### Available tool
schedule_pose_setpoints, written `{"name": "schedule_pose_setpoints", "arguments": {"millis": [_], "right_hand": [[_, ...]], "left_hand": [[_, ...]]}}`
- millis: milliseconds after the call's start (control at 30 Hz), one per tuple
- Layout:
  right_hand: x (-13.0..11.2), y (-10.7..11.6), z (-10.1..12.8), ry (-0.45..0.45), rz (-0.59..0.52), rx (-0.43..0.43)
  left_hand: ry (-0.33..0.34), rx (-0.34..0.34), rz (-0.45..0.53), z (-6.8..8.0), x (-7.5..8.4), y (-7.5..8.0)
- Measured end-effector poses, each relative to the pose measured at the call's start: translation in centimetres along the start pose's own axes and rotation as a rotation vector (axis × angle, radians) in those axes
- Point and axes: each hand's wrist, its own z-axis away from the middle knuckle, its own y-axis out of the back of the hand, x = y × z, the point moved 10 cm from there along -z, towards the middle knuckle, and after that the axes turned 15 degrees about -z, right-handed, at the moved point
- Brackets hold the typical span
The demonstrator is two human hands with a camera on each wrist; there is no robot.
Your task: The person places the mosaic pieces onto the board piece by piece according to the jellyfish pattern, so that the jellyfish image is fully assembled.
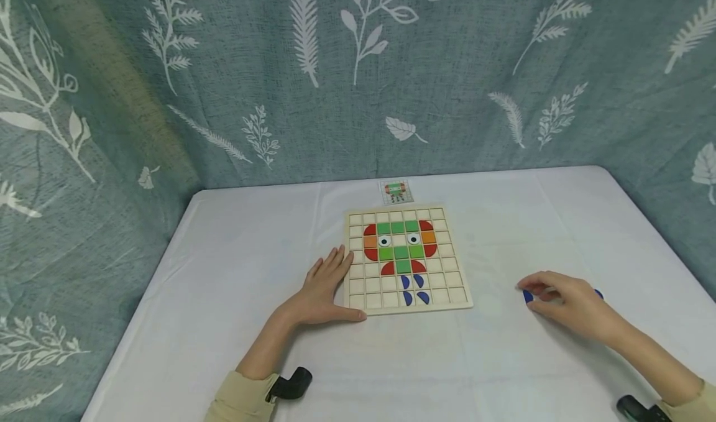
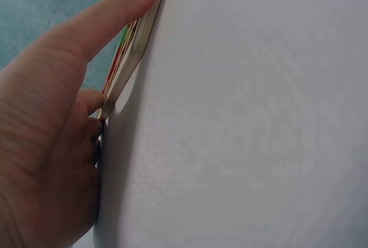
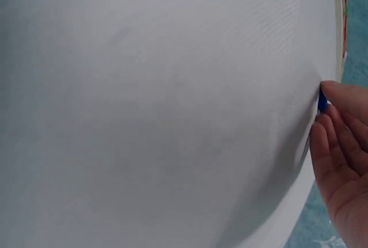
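Note:
A pale wooden grid board (image 1: 447,279) lies on the table, bearing red, orange and green tiles, two eye tiles and several blue rounded pieces in its lower cells. My left hand (image 1: 321,289) steadies it with fingers extended: fingertips touch the left edge, and the thumb (image 2: 123,9) lies by the near left corner. To the right of the board, my right hand (image 1: 576,304) pinches a blue rounded piece (image 1: 528,296) between thumb and fingers, close to the cloth. The same blue piece (image 3: 322,101) shows beneath the thumb in the right wrist view.
Just behind the board lies a small picture card (image 1: 396,192) with a coloured figure on a grid. Another blue piece (image 1: 599,294) peeks out beyond my right hand, mostly hidden. White cloth (image 1: 252,235) covers the table, and a leaf-patterned green curtain (image 1: 347,130) hangs behind it.

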Motion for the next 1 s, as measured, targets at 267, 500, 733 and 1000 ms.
{"name": "schedule_pose_setpoints", "arguments": {"millis": [267, 500, 733, 1000], "right_hand": [[-2.3, -4.7, -4.5, -0.052, -0.116, -0.079], [-8.3, -11.7, -9.5, 0.098, -0.210, -0.284], [-11.1, -15.5, -12.5, 0.179, -0.137, -0.367], [-11.1, -16.6, -13.3, 0.202, -0.114, -0.402]], "left_hand": [[-0.003, 0.011, 0.008, 0.1, -0.1, 0.2], [-0.007, -0.001, -0.002, 0.1, -0.1, 0.0], [-0.020, 0.001, 0.001, 0.0, 0.1, 0.1], [-0.026, 0.006, 0.010, 0.2, 0.0, 0.1]]}}
